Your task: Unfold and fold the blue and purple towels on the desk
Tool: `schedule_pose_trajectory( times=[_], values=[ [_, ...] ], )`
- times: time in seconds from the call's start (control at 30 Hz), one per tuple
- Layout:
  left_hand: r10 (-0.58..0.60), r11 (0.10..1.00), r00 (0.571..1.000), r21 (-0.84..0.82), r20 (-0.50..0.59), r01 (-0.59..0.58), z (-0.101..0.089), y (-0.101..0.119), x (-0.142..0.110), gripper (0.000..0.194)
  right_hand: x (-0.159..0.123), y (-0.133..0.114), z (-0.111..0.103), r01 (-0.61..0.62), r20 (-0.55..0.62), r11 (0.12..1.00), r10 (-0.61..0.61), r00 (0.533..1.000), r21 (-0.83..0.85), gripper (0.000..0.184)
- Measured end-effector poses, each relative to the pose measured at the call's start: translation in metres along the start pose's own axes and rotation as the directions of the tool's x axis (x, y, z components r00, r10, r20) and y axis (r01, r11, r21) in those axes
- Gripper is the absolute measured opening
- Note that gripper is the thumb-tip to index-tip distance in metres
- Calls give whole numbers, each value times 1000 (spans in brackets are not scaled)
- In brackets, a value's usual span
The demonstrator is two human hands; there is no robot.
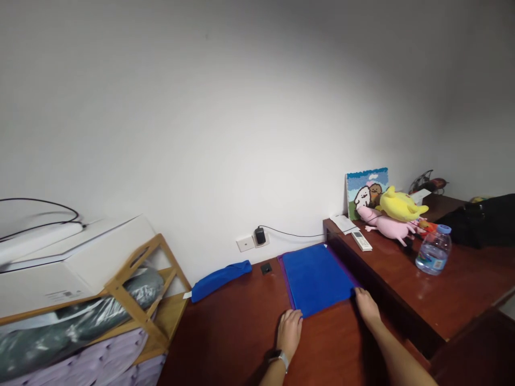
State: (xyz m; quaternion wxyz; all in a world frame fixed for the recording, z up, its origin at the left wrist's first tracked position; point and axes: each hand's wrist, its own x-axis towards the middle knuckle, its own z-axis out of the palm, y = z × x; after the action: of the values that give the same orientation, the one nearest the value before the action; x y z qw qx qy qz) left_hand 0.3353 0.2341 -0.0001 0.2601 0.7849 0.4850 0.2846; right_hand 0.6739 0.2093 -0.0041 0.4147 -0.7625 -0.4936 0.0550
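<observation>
A flat blue cloth (pixel 319 277) lies on the lower brown tabletop, with the edge of a purple cloth (pixel 287 281) showing beneath it along the sides. At its near left corner, my left hand (pixel 289 331) has its fingers curled over the corner; a watch (pixel 278 358) is on that wrist. My right hand (pixel 367 306) is closed at the near right corner, its fingertips partly hidden. Further left, near the wall, lies a second blue cloth (pixel 221 280), folded into a narrow strip with a white tag at one end.
A higher brown desk (pixel 406 300) on the right bears a water bottle (pixel 434 251), plush toys (pixel 388 222), a remote (pixel 361 241), a picture (pixel 367 192) and a black bag (pixel 483 220). A charger (pixel 260 235) is in the wall socket. Left stands a wooden rack (pixel 155 305) with a white box (pixel 80 262).
</observation>
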Motion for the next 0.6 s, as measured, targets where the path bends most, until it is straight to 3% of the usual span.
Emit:
schedule_pose_trajectory(
  times=[0.1,0.17,0.23,0.3,0.37,0.47,0.53,0.6],
  values=[
    [-4,999,1000,42,-15,5,9,-10,-16,54,-8,20,6,134,-56,990,-136,989,-37,31],
    [2,995,1000,103,-8,-1,2,-23,-36,54,-14,31,7,252,-143,967,-253,957,-28,34],
    [-13,979,999,203,-33,19,-23,-47,-64,52,-16,35,5,306,-192,951,-307,932,-33,34],
    [-61,947,989,306,-134,100,-66,-83,-99,52,-15,25,4,282,-220,957,-289,932,-62,38],
    [-116,900,955,378,-271,216,-120,-124,-136,53,-11,-5,13,273,-249,957,-288,925,-96,43],
    [-167,834,898,428,-407,349,-187,-173,-184,49,-11,-82,56,471,-180,879,-477,860,-80,38],
    [-182,814,885,440,-429,380,-209,-190,-203,48,-20,-147,102,608,-66,794,-607,792,-15,33],
    [-190,803,889,455,-416,385,-213,-199,-211,49,-34,-214,152,628,97,778,-626,773,18,29]
  ],
)
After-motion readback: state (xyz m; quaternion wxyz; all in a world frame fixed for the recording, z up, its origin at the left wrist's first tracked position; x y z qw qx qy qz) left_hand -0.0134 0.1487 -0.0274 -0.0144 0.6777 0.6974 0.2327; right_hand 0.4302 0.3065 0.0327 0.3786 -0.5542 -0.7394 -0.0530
